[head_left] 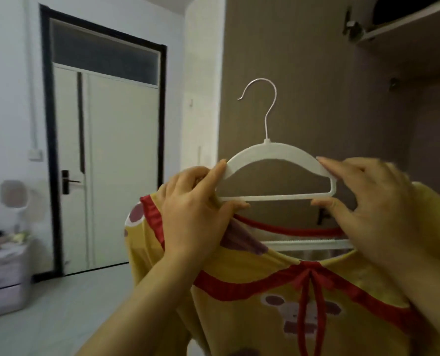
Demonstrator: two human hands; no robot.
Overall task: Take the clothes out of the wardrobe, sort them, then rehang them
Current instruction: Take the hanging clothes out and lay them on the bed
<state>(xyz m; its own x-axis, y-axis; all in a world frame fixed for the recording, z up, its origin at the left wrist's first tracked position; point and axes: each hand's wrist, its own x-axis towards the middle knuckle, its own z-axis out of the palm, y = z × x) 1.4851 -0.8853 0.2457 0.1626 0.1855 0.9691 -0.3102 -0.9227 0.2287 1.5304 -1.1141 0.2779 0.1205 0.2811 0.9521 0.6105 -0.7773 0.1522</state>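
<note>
A white plastic hanger with a metal hook is held up in front of the brown wardrobe. My left hand grips its left end and also the shoulder of a yellow garment with red trim and a red bow. My right hand pinches the hanger's right end between thumb and fingers, with yellow fabric draped behind it. A second white hanger bar shows inside the garment's neck opening.
The wardrobe's upper shelf with a dark item sits at top right. A white door in a black frame stands to the left. A low white drawer unit with clutter on top is at far left. Light floor lies below.
</note>
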